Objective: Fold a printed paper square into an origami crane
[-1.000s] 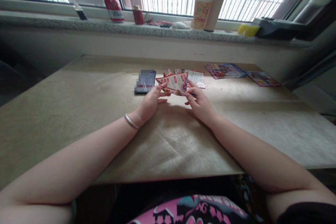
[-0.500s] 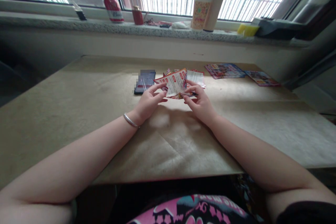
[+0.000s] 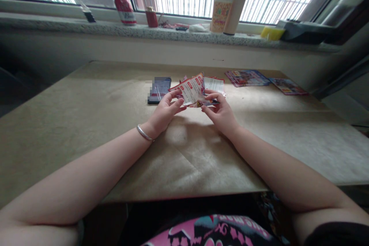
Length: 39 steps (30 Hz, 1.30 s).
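Double grip (image 3: pixel 163 113), paper (image 3: pixel 191 90) slanting up rightward

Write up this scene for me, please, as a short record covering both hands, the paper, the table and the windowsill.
Left hand: holds the left side of the printed paper
Right hand: holds its lower right part
Paper: creased, red-edged, text facing the camera
Left wrist: silver bracelet
Table: phone lying left of the paper, printed sheets behind it, colourful leaflets farther right
Windowsill: red-and-white can, paper cup, yellow item too blurred to name
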### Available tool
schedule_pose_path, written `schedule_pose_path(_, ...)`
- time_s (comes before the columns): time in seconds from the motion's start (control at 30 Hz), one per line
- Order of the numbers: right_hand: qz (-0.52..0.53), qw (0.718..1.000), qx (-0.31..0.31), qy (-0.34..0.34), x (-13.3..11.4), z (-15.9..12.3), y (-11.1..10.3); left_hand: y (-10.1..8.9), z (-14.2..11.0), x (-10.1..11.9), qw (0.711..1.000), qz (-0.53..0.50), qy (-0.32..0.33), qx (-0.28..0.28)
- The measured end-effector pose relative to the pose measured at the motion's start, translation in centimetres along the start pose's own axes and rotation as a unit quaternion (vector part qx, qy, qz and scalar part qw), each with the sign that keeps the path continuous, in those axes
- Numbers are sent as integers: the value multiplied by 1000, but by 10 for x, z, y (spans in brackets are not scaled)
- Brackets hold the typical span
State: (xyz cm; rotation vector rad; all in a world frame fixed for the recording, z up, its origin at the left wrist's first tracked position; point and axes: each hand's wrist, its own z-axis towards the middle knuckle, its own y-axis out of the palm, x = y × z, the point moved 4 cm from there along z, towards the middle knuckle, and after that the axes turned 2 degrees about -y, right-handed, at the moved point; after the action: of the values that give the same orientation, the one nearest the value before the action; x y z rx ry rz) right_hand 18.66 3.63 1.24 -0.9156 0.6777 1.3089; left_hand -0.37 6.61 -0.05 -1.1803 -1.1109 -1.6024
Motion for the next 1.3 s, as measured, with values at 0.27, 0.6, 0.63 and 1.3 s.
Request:
schedule_pose_path(0.27,60,997,16,56,7,2,0,3,-3,3,1000,4,-2,-14)
schedule_pose_path(0.6,84,988,39,121,18,3,0,16,-11,9,995,61,2,-78)
schedule_pose_path(0.63,87,988,42,117,17,3,0,16,-12,10,995,64,8,-75)
schedule_pose_path(1.3,28,992,20,120,28,2,1,16,-13,13,953,261,135,-68)
